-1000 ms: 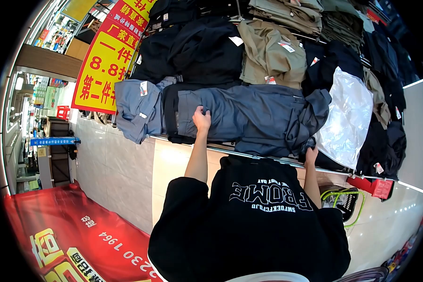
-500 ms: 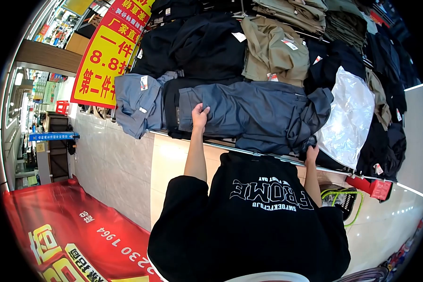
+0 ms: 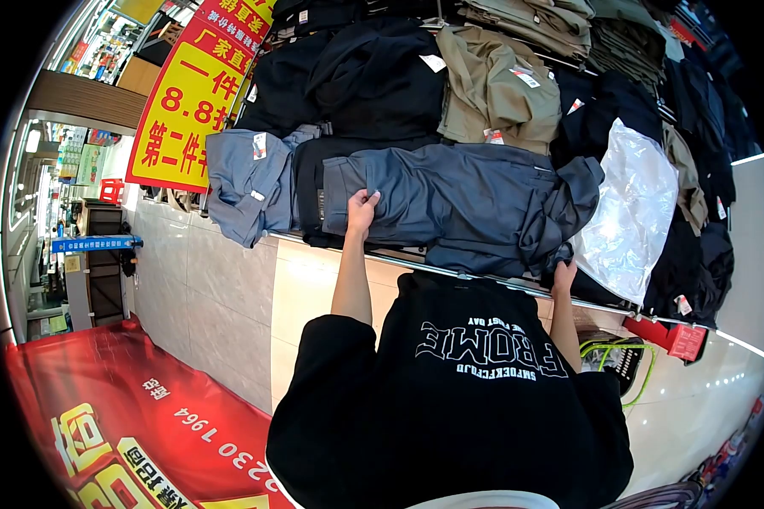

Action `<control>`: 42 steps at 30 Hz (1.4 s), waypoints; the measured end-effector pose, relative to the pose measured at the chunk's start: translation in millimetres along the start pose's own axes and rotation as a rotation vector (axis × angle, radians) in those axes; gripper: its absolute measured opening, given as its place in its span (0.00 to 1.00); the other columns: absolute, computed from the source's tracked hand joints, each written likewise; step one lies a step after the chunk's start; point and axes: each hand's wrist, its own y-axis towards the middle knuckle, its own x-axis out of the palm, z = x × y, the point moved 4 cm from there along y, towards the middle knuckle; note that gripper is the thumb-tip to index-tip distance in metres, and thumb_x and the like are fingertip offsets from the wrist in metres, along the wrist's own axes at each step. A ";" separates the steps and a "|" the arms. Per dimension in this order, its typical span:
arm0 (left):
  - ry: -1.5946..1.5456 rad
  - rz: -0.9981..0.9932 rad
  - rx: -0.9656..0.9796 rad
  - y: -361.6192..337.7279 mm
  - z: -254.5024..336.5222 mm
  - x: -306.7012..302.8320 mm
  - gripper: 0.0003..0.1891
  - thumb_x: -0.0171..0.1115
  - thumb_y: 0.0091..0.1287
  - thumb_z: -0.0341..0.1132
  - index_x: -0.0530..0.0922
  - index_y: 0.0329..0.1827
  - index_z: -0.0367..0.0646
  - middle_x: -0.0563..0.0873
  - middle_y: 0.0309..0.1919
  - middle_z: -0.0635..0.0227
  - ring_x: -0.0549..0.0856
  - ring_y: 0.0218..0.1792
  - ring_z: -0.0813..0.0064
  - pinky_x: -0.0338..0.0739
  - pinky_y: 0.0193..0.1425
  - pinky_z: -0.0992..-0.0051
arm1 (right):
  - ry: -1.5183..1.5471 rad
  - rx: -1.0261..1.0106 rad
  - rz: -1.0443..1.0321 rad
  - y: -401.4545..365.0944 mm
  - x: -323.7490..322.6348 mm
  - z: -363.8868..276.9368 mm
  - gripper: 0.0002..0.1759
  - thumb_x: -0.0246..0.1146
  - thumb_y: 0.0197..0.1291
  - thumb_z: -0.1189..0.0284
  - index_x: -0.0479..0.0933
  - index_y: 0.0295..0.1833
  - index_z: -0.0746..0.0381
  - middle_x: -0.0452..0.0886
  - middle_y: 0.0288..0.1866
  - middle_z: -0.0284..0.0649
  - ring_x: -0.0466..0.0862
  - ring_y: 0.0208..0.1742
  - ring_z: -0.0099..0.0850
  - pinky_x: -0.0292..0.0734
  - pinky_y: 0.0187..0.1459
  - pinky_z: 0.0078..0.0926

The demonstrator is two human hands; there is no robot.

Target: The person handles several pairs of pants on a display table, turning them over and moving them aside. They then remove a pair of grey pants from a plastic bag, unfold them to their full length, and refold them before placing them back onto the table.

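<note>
Holding the slate-blue trousers (image 3: 475,199); head view, only 1 view to go on. Left hand (image 3: 362,212) has its fingers curled over the folded waistband end, thumb on top, clamped on the cloth. Right hand (image 3: 562,276) is at the crumpled leg end by the table rail (image 3: 450,273). Its fingers are buried in fabric, so I cannot tell if they are closed on it or just touching.

The trousers lie flat across the front row of the pile, on top of a black garment (image 3: 310,191). A lighter blue pair (image 3: 246,182) sits near my left hand, and a clear plastic bag (image 3: 632,212) touches the leg end.

Risks, my judgement:
- If only the left grip is real, a lift drags 1 end and the leg end slides over the rail to the floor.
- Pinching too deep could pick up the black layer underneath too.
- The bag looks slick and lies at the edge, so a tug at the right end could pull it off.
</note>
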 end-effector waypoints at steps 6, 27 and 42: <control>-0.038 0.007 -0.009 -6.0 8.1 1.1 0.12 0.59 0.66 0.33 0.78 0.47 0.33 0.84 0.36 0.67 0.79 0.39 0.80 0.72 0.46 0.79 | -0.037 0.045 -0.013 7.0 -3.3 10.3 0.26 0.53 0.53 0.78 0.73 0.60 0.69 0.79 0.53 0.43 0.77 0.52 0.34 0.68 0.57 0.26; 0.048 0.270 0.050 1.8 -17.9 -3.8 0.10 0.65 0.62 0.27 0.77 0.44 0.31 0.83 0.30 0.69 0.79 0.30 0.83 0.72 0.36 0.82 | -0.049 -0.005 0.026 -2.1 0.7 -5.2 0.22 0.52 0.51 0.78 0.75 0.53 0.72 0.80 0.44 0.40 0.77 0.42 0.31 0.71 0.48 0.26; -0.188 0.030 0.071 -7.8 -15.5 7.0 0.07 0.66 0.63 0.27 0.81 0.41 0.35 0.85 0.34 0.72 0.80 0.35 0.84 0.72 0.42 0.83 | -0.053 -0.017 0.028 -3.4 1.0 -6.4 0.21 0.53 0.52 0.77 0.75 0.53 0.73 0.80 0.44 0.42 0.77 0.43 0.32 0.71 0.49 0.26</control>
